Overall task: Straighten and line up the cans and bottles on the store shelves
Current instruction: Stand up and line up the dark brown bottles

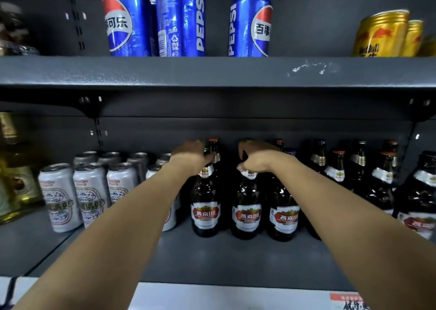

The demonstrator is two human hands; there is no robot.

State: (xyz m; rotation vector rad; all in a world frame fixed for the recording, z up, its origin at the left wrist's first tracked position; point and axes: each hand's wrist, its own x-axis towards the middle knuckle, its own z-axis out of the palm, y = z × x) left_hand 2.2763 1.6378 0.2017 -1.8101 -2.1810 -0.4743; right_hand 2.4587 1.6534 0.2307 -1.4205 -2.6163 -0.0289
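Brown "U8" bottles: L hand (191, 154) clamps one neck (208, 168), R hand (256, 156) the next (248, 176); Pepsi cans (179, 18) above.

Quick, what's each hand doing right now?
Left hand: closed around the neck of the leftmost dark brown glass beer bottle.
Right hand: closed around the neck of the next brown bottle.

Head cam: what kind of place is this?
Most likely a shop's drinks aisle. Dark metal shelving carries rows of Pepsi cans, white beer cans and brown beer bottles, and a price tag sits on the front edge.
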